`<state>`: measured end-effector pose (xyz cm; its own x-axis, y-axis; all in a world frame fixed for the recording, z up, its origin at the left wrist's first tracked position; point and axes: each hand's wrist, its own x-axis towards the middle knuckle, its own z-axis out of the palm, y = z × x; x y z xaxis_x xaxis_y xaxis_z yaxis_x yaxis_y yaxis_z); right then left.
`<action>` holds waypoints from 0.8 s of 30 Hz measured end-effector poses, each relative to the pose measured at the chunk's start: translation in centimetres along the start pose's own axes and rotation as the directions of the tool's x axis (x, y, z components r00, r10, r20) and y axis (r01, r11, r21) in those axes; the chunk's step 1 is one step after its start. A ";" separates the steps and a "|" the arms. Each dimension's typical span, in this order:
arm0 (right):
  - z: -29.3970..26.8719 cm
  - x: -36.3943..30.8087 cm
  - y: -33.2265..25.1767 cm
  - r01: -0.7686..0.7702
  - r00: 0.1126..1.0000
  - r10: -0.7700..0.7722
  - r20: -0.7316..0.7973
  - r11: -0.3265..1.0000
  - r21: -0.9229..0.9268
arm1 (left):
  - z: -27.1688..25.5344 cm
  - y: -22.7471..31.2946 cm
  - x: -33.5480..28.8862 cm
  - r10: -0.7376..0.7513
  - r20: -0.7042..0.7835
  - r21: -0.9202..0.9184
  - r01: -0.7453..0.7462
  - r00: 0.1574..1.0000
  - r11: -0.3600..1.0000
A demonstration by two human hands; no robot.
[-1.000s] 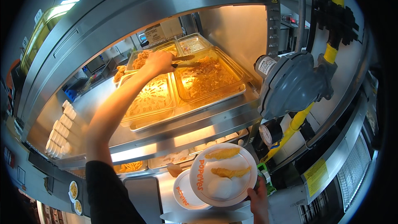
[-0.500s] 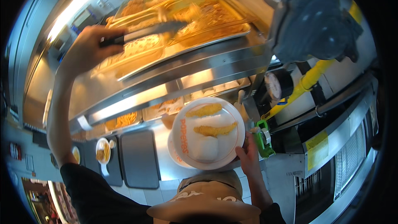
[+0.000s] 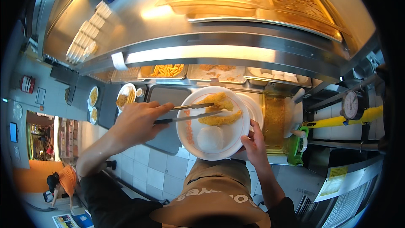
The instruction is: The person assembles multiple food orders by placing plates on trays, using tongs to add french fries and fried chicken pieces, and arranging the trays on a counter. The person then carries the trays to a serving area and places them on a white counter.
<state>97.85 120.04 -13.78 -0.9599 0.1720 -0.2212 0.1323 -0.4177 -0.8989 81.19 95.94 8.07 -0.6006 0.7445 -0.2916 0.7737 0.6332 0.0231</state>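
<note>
- Left hand [image 3: 137,122] wrapped on tongs [image 3: 192,107]; tips over plate, at upper strips [image 3: 220,99]; can't tell if pinched.
- Right hand [image 3: 255,145] clamped on rim of plate [image 3: 233,137], at its right edge, in front of torso.
- Strips: likely light, crumbly crust, maybe greasy; best taken mid-length, softly. Lower strip [image 3: 221,120] lies beside white mound [image 3: 210,138], probably soft.
- Plate: looks light, stiff; rim is the place to hold, kept level.
- Tongs: likely stiff, springy; hold by handles.
- Surface: metal counter, grey tray [image 3: 164,141], another plate [image 3: 256,112] partly behind.
- Room: lit steel shelf [image 3: 126,21], cups [image 3: 88,33], fries [image 3: 167,70], tiled floor [image 3: 147,160], person in orange [image 3: 67,179] lower left.
</note>
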 end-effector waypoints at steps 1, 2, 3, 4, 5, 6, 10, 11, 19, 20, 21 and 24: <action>1.4 0.4 0.7 0.007 0.999 -0.008 0.035 0.999 0.039 | 0.7 -0.8 -0.8 -0.003 -0.008 -0.013 0.003 1.000 1.000; 2.9 0.9 1.5 -0.014 0.999 0.013 0.037 0.999 0.049 | 1.5 -1.7 -1.4 -0.024 -0.001 -0.008 0.024 1.000 1.000; 4.4 1.5 2.3 -0.033 0.999 0.031 0.044 0.999 0.029 | 2.3 -2.7 -1.8 -0.042 0.005 0.000 0.042 0.999 0.999; 5.9 2.0 3.2 -0.049 0.997 0.047 0.055 0.998 0.036 | 3.1 -3.9 -2.1 -0.054 0.012 0.011 0.054 0.998 0.998; 7.4 2.4 4.2 -0.083 0.995 0.079 0.058 0.995 0.058 | 3.7 -5.4 -2.7 -0.072 0.034 0.030 0.071 0.997 0.997; 9.0 2.7 5.3 -0.078 0.996 0.074 0.052 0.994 0.076 | 4.0 -7.1 -3.4 -0.093 0.065 0.042 0.091 0.993 0.995; 15.3 4.1 10.2 -0.049 0.999 0.050 -0.007 0.997 0.061 | 5.1 -15.0 -7.1 -0.110 0.122 0.097 0.098 0.986 0.990; 17.0 4.6 11.5 -0.037 0.999 0.038 -0.020 0.998 0.055 | 5.3 -17.0 -7.8 -0.066 0.081 0.075 0.060 0.995 0.995; 26.8 6.8 17.5 -0.009 0.997 0.008 -0.072 1.000 -0.022 | 9.2 -27.7 -5.6 0.137 0.133 0.112 -0.152 0.982 0.982; 27.5 6.8 17.9 -0.004 0.997 0.003 -0.075 1.000 -0.011 | 9.5 -28.4 -5.4 0.164 0.160 0.098 -0.181 0.973 0.978; 28.1 6.8 18.2 -0.017 0.997 0.019 -0.077 1.000 0.025 | 9.7 -29.1 -5.6 0.154 0.130 0.065 -0.163 0.979 0.984; 29.4 6.7 19.1 0.002 0.995 -0.001 -0.101 1.000 0.013 | 8.7 -31.5 -7.5 0.074 0.123 0.021 -0.077 0.990 0.997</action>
<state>86.70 86.98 -21.35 -0.9303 0.2614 -0.2574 0.1271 -0.4286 -0.8945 63.13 68.57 1.22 -0.5127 0.7575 -0.4041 0.8216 0.5695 0.0252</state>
